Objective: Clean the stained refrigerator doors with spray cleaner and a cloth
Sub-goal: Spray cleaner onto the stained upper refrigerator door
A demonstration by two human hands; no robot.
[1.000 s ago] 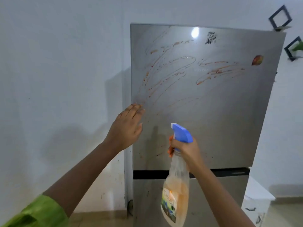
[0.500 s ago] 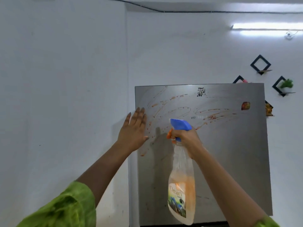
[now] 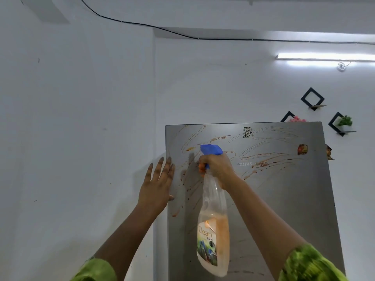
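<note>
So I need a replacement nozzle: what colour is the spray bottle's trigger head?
Blue, on the spray bottle held in the right hand; clearest in the head view.

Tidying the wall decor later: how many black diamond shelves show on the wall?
3: top shelf above the fridge, right shelf holding a plant, third shelf peeking over the fridge top. More may be hidden.

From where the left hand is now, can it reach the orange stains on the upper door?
Probably yes. The left hand lies flat and empty at the edge of the refrigerator door, and the nearest orange stains lie just beside its fingertips. Nothing stands between them; the spray bottle hangs further right.
</note>
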